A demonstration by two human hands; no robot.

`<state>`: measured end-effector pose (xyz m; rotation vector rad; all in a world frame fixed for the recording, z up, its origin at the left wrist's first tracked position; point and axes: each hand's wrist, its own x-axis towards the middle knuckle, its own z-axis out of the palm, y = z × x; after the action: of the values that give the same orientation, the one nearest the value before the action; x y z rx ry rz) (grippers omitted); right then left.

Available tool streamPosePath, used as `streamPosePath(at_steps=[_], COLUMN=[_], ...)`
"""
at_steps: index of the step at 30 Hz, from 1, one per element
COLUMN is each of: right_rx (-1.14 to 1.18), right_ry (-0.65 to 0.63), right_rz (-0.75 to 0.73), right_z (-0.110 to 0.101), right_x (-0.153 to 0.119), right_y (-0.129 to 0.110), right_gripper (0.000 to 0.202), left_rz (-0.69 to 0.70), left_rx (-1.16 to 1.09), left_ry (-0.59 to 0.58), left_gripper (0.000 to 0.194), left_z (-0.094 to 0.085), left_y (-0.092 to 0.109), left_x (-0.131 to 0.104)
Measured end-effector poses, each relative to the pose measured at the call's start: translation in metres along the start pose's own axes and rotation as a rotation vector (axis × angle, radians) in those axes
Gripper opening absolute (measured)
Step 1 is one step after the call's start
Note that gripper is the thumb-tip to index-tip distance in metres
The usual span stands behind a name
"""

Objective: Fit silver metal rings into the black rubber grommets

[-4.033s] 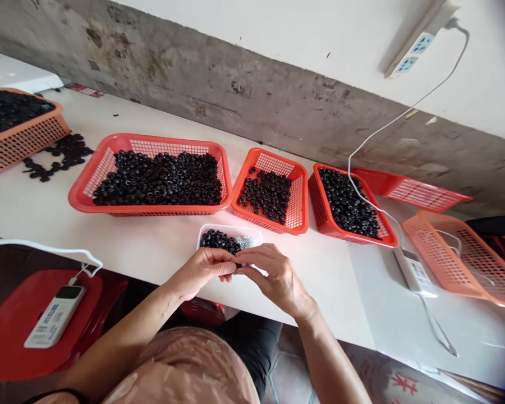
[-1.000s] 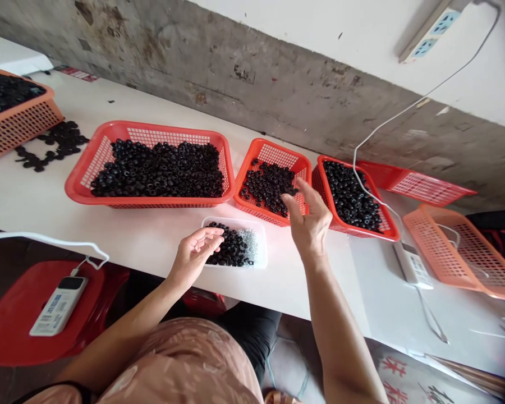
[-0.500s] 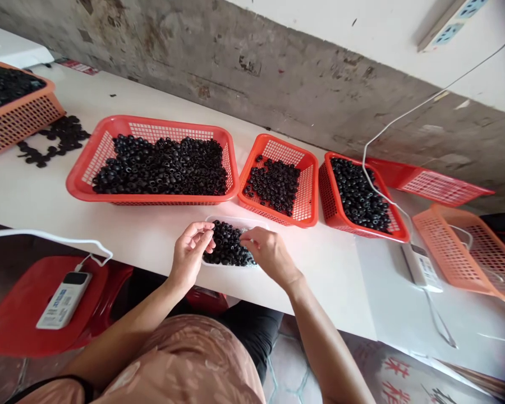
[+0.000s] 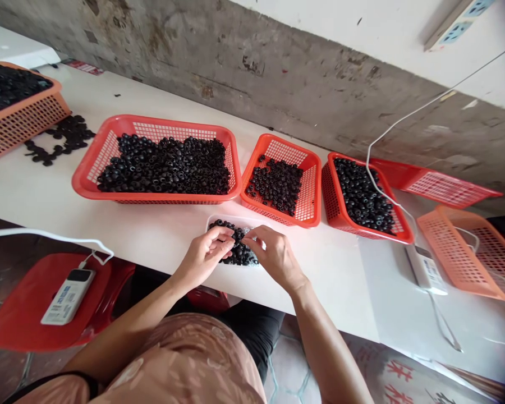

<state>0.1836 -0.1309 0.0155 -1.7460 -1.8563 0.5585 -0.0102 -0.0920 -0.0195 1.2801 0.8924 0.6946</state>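
A small clear plastic tray [image 4: 214,217] holds a heap of black ring-like parts [image 4: 239,256], with small silvery bits showing at its right side. Over the tray's left half, my left hand [image 4: 205,251] has its thumb and fingers pinched together. Opposite it my right hand [image 4: 273,252] also pinches, thumb against forefinger. The two sets of fingertips are close together above the black parts. Whatever lies between them is too small to make out. Behind the tray stand a large red basket [image 4: 160,196] and a smaller red basket [image 4: 313,191], both with black parts.
Another red basket [image 4: 364,232] of black parts stands to the right, a white cable [image 4: 387,196] draped across it. Orange baskets [image 4: 450,247] [image 4: 25,132] flank the table. Flat black pieces [image 4: 73,134] lie at left. A power bank [image 4: 68,296] rests on a red stool [image 4: 21,314].
My left hand has moved right, over the tray, bringing its fingertips close to those of my right hand. My right hand stays over the tray, still pinching. The view has shifted slightly.
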Motion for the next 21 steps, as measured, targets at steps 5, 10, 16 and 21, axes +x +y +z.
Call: streamPosePath(at_steps=[5, 10, 16, 21], right_rx=[-0.253, -0.356, 0.219, 0.662], right_ry=[-0.245, -0.333, -0.138, -0.258], right_rz=[0.130, 0.182, 0.184, 0.215], right_z=[0.008, 0.019, 0.002, -0.006], right_x=[0.000, 0.000, -0.001, -0.003], right_y=[-0.001, 0.000, 0.004, 0.004], right_gripper=[0.008, 0.013, 0.012, 0.034], left_rz=[0.103, 0.137, 0.143, 0.130], left_rx=[0.094, 0.152, 0.142, 0.002], left_ry=[0.005, 0.009, -0.012, 0.006], left_gripper=[0.033, 0.033, 0.037, 0.036], left_z=[0.006, 0.004, 0.009, 0.017], left_y=[-0.004, -0.006, -0.004, 0.003], left_x=[0.002, 0.002, 0.003, 0.005])
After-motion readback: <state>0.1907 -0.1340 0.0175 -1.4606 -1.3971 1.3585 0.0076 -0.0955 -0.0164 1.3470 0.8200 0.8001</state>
